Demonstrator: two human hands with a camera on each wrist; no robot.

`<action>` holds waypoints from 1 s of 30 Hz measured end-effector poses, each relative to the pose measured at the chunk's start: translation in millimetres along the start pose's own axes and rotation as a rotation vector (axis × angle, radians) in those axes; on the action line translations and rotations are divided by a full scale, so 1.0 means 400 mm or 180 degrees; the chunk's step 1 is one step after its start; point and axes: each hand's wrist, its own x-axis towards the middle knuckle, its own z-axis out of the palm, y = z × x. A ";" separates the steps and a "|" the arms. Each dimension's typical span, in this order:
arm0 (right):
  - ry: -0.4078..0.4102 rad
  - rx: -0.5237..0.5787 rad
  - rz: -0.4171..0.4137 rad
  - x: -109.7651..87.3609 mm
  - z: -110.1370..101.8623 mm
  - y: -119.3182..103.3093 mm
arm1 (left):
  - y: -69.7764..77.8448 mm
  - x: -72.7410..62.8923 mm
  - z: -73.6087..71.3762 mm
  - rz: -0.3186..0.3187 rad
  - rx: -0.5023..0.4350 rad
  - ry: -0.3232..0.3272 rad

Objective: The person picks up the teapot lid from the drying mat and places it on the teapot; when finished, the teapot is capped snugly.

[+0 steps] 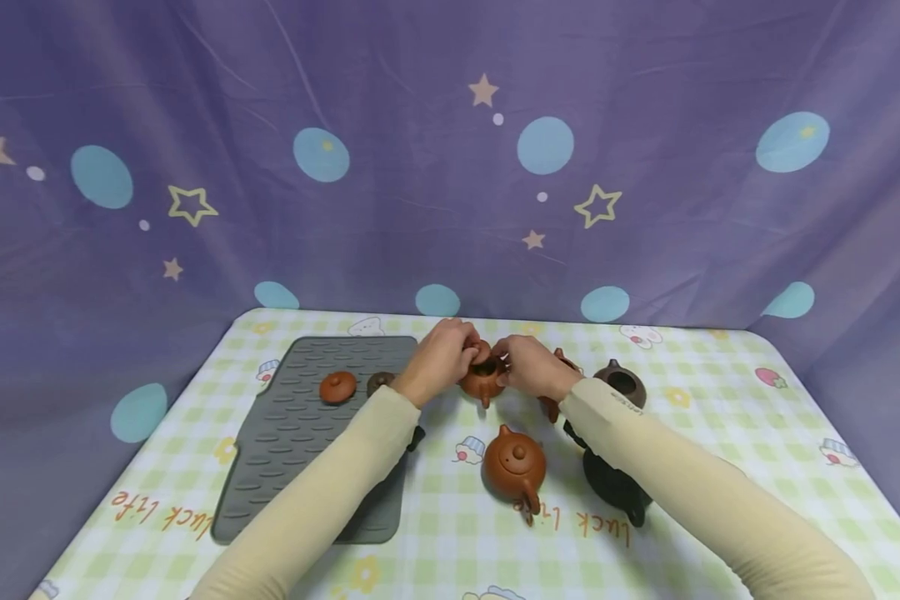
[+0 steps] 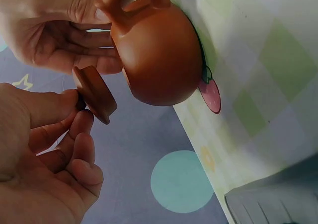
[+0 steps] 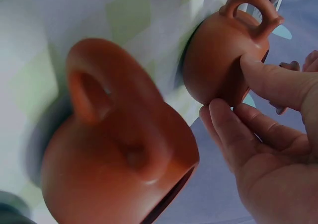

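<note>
- Fingers of the left hand (image 1: 444,352): thumb and fingertips pinch the knob of a small, round, reddish-brown clay lid (image 2: 94,94).
- Fingers of the right hand (image 1: 528,364): set narrowly, thumb and fingertips grip the side of a rounded, reddish-brown clay teapot with a loop handle (image 2: 161,57).
- Position of the gripped teapot: upright on the green-and-white checked cloth (image 1: 727,467), near its far edge and just right of the grey, ribbed, flat mat (image 1: 270,433). The mouth is uncovered.
- Position of the pinched lid: tilted near the mouth; the left wrist view shows a gap between lid and teapot.
- Beside the right hand: a second open, reddish-brown clay teapot (image 3: 94,169), partly hidden by that hand in the head view.
- Further right: an open, dark brown, rounded teapot (image 1: 621,383).
- Nearer the person: a lidded, reddish-brown, round teapot (image 1: 506,475), handle toward the person; to its right, a black teapot (image 1: 615,483), partly covered by the right sleeve.
- On the mat: a reddish-brown round lid (image 1: 338,387) and, beside the left wrist, a dark brown lid (image 1: 379,382).
</note>
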 end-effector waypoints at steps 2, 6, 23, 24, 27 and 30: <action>0.0028 -0.0009 0.0018 -0.001 0.001 0.001 | 0.002 0.003 0.004 0.0026 0.0009 -0.0035; 0.0045 -0.0051 0.0077 0.000 0.006 0.003 | 0.005 0.011 0.016 0.0077 0.0072 -0.0156; -0.0003 -0.0014 0.0154 -0.002 0.003 -0.005 | 0.012 0.017 0.045 0.0140 0.0234 -0.0235; -0.0005 -0.0014 0.0163 -0.002 0.003 -0.005 | 0.013 0.017 0.045 0.0140 0.0236 -0.0231; -0.0010 -0.0028 0.0197 -0.001 0.005 -0.004 | 0.014 0.015 0.046 0.0116 0.0199 -0.0228; -0.0013 -0.0048 0.0218 0.000 0.008 -0.002 | 0.012 0.009 0.046 0.0089 0.0124 -0.0221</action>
